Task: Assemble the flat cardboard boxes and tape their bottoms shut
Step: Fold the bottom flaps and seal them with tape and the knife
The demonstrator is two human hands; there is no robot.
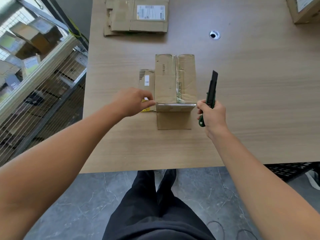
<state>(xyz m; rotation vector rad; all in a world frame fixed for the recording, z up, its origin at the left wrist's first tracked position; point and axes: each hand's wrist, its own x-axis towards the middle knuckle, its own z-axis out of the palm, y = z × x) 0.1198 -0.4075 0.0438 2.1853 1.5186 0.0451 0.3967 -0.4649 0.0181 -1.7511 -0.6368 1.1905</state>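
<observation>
Head cam looking down, and the right hand [212, 115] is seen wrapped round a green-and-black utility knife [211, 90]. It's held more or less upright with the dark tip pointing away from the body, just beside the near right corner of the box but apart from it. The left hand [133, 101] is brought in from the other side, fingers bunched, with the tips set against the near left corner of the cardboard box [166, 84]. Whether anything is actually pinched there can't be made out, tbh. The box is sat in the middle of the desk [242, 101], closed side up. Clear tape [178, 80] is laid along its centre seam, and a shiny strip is also seen across the near top edge. One flap [174, 121] is spread flat on the desk toward the body. Another flap [149, 90], with a small white label on it, is stuck out to the left, partly hidden by the left hand. Further back a stack of flattened boxes [138, 23] is lying flat, with a white shipping label on top. A second box [301, 14] is cut off at the far right corner, and a round cable hole [214, 34] is set in the desktop between the two. Off the left edge, a wire cage [43, 101] loaded with cartons is visible. Dark trousers [155, 213] over a grey marbled floor [78, 205] are seen at the bottom.
</observation>
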